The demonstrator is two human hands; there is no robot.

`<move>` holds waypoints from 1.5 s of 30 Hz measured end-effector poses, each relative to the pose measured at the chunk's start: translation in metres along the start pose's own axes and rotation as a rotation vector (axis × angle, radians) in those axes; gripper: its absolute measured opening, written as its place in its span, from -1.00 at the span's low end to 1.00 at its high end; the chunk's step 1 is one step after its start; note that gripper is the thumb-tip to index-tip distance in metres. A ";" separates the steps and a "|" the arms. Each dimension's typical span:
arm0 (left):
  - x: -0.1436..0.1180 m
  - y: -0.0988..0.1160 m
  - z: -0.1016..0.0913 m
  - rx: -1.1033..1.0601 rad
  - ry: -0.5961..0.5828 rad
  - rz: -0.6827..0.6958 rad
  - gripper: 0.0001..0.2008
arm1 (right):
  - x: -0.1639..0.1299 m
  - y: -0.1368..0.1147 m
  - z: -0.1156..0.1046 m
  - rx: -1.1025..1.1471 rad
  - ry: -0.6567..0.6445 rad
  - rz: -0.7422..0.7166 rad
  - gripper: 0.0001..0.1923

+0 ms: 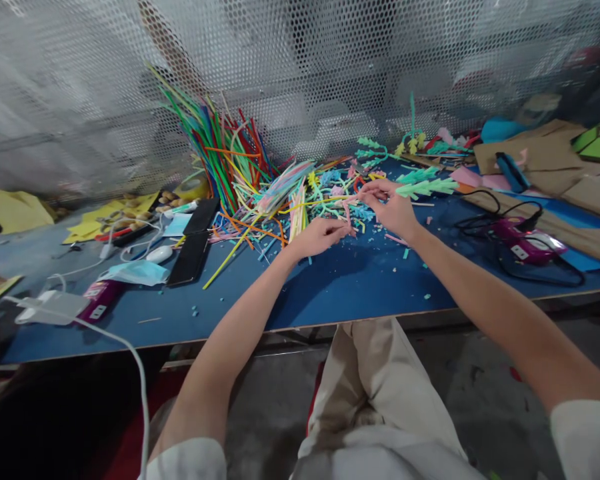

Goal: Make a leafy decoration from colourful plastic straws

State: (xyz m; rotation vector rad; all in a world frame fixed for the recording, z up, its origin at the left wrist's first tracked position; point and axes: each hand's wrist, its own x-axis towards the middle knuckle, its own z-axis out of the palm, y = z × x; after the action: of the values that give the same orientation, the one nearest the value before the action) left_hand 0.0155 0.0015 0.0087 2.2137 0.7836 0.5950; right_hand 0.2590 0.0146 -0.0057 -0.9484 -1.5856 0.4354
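One bent pink strip (347, 213), at twelve o'clock, is pinched below by the left hand (321, 237) and above by the right hand (391, 208), at the left's two o'clock; coloured straws (221, 157) stand at ten o'clock.

Cool, dim light leaves a soft shadow on the long blue tabletop (380, 293) beneath the bare left hand (321, 237). White glare marks the glossy purple block-shaped object (536, 248) near the right end. Shapes behind the grey perforated metal panel (260, 73) blur; below the front edge, the left side sinks into near-black.
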 end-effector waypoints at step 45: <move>0.005 0.010 0.007 0.559 0.701 0.061 -0.89 | -0.011 -0.022 0.021 0.137 -0.134 0.177 -0.48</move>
State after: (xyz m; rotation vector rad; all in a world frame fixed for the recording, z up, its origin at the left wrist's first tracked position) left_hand 0.0268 -0.0042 0.0117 2.5408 1.3684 1.3565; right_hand 0.2321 -0.0026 -0.0024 -0.9745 -1.5756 0.7355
